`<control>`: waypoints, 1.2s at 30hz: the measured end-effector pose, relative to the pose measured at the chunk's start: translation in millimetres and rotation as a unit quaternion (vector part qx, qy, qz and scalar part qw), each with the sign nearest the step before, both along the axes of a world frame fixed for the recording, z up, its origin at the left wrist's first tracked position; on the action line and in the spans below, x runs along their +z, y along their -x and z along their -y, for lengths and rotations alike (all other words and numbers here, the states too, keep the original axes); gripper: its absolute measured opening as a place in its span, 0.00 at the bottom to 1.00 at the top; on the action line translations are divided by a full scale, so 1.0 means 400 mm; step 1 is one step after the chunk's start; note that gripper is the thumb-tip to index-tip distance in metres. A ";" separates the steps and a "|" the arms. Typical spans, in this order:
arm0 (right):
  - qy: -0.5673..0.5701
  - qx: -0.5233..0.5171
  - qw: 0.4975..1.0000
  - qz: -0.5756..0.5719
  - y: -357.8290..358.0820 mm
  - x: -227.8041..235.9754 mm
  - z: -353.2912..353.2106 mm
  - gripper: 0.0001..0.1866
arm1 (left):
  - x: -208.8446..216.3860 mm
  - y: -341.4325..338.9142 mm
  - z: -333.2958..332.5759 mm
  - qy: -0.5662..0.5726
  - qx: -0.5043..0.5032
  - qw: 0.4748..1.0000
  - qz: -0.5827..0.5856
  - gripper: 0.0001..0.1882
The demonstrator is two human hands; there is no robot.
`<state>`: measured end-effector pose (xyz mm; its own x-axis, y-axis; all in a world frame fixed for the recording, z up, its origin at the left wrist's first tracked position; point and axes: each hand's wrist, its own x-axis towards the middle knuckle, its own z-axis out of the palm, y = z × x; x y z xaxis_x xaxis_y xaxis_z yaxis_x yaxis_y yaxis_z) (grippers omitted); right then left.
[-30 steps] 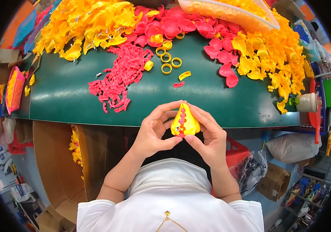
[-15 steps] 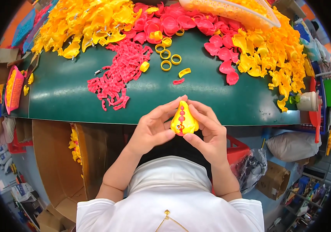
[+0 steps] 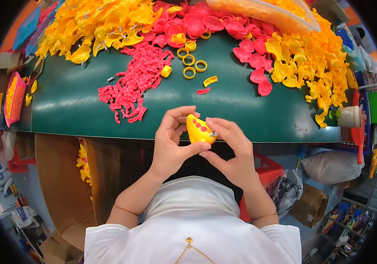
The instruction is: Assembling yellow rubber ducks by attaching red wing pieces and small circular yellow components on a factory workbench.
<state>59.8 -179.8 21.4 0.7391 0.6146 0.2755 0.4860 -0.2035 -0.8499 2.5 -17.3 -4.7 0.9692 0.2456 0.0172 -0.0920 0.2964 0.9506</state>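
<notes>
A yellow plastic toy body (image 3: pixel 193 133) with a row of red round bumps is between my hands at the table's near edge. A small silvery metal piece (image 3: pixel 214 134) sticks out of its right side. My left hand (image 3: pixel 171 143) grips the toy from the left, its thumb pressed along the lower side and its fingers behind. My right hand (image 3: pixel 234 147) closes on the toy's right end, with fingertips above and the thumb below, beside the metal piece. The toy tilts, with its narrow tip toward the upper left.
On the green table (image 3: pixel 179 101) lie red curved strips (image 3: pixel 142 75), yellow rings (image 3: pixel 189 72), red cups (image 3: pixel 256 61) and heaps of yellow shells (image 3: pixel 96 26). A white mug-like container (image 3: pixel 350 117) stands at the right. Below left is an open cardboard box (image 3: pixel 65 176); a red stool (image 3: pixel 267 169) is at right.
The toy has been turned from upright, its bumps facing me, to tilted, with its tip to the upper left. Both hands have shifted slightly left with it and still hold it.
</notes>
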 end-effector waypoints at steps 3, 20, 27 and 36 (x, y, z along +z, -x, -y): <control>-0.065 0.032 0.994 -0.084 -0.008 -0.021 0.009 0.26 | 0.004 0.003 -0.006 0.038 0.002 0.999 0.007 0.34; -0.267 0.020 0.924 -0.272 -0.003 -0.051 -0.023 0.14 | -0.018 0.004 0.001 -0.065 0.037 0.990 0.117 0.14; -0.268 0.036 0.905 -0.328 -0.051 -0.037 -0.037 0.15 | -0.007 -0.033 -0.004 -0.059 0.061 0.990 0.110 0.15; -0.165 0.073 0.947 -0.267 -0.250 0.006 -0.127 0.20 | 0.066 -0.184 -0.140 -0.102 0.024 0.994 0.040 0.12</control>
<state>159.9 -129.0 23.9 0.7408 0.6667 0.0819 -0.0281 0.1525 -0.9879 76.0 38.5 21.6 0.9500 0.2751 0.1477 -0.1787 0.0910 0.9797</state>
